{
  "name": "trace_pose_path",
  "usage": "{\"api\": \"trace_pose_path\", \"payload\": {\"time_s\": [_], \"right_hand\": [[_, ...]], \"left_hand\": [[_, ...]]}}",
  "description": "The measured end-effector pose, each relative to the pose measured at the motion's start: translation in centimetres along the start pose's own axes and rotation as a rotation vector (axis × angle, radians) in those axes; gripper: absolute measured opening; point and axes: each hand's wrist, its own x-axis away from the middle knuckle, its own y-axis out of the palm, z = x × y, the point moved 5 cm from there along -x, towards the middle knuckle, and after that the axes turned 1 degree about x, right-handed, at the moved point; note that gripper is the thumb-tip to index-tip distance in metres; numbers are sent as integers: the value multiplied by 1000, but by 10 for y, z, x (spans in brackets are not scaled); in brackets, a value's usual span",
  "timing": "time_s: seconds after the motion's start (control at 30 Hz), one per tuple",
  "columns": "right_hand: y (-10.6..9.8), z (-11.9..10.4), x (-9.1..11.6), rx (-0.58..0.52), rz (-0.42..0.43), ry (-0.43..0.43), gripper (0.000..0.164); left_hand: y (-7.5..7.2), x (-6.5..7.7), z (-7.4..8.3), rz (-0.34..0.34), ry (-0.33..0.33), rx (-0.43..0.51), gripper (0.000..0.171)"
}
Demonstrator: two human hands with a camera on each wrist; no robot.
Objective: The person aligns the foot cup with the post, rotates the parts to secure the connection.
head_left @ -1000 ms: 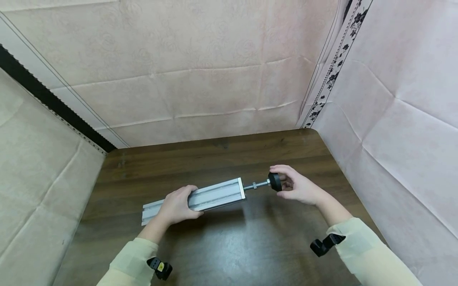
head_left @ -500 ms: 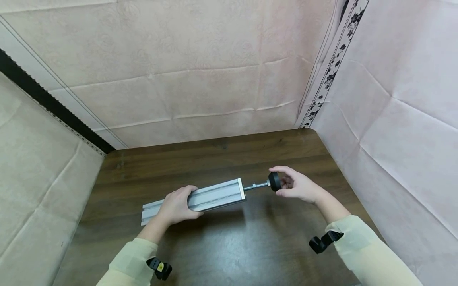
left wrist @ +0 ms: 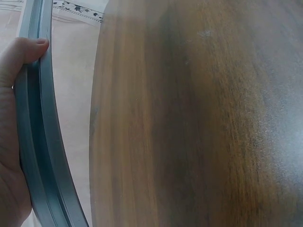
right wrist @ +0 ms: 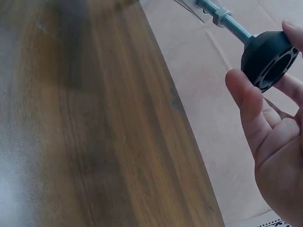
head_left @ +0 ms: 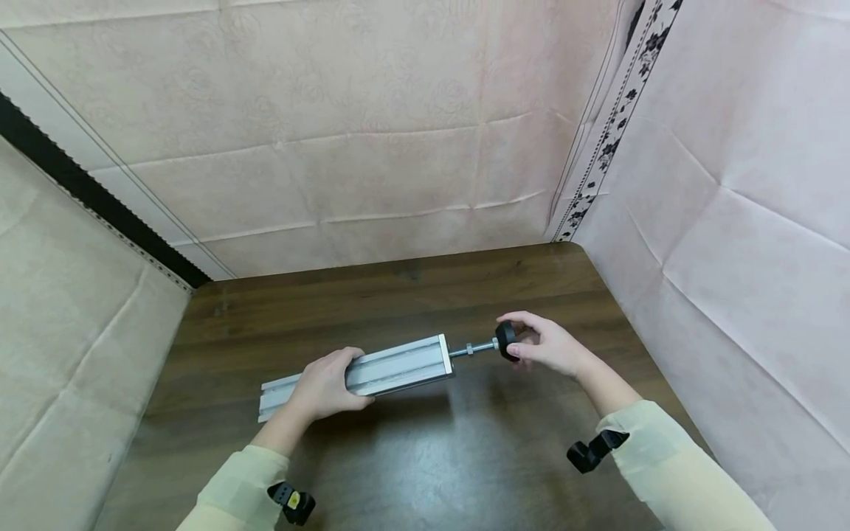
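My left hand [head_left: 330, 385] grips a silver aluminium extrusion [head_left: 398, 366] around its middle, the thumb along its near side. In the left wrist view the slotted side of the extrusion [left wrist: 40, 123] runs down the left edge. A levelling foot sticks out of its right end: a threaded stud [head_left: 481, 347] with a nut, ending in a round black base [head_left: 506, 341]. My right hand [head_left: 554, 346] pinches the rim of this base between thumb and fingers. The right wrist view shows the hollow, ribbed underside of the base [right wrist: 270, 61] and the nut [right wrist: 221, 16] on the stud.
A dark wooden table [head_left: 425, 472] lies below, with the extrusion's shadow on it. Pale patterned cloth [head_left: 372, 147] hangs behind and on both sides, close to the table's edges. A black camera [head_left: 598, 450] is strapped at each wrist.
My right fingers shift around the black base, loosening, then the thumb comes over its near rim. The left hand and the extrusion stay almost still.
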Motion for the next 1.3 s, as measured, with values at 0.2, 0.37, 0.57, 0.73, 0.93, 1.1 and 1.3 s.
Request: {"api": "trace_pose_path", "payload": {"time_s": [0.2,0.37,0.57,0.73,0.93,1.1,1.3], "right_hand": [[0,2,-2,-12,17,34,40],[1,1,-2,-40,11,49,40],[-1,1,-2,-7,7,27,42],[-2,-2,0,11,23,-66,57],[-2,-8,5,26,-2,-208,76],[0,-9,7,44,-19,-192,74],[-1,-9,6,79,-9,-155,67]], "left_hand": [[1,1,-1,-3,-9,1,68],[1,1,-1,3,-8,6,68],[1,2,-2,10,-10,2,69],[0,2,-2,15,-9,8,70],[-2,3,-3,20,-9,5,70],[-2,3,-2,19,-9,10,70],[-2,2,-1,16,-6,6,68]]}}
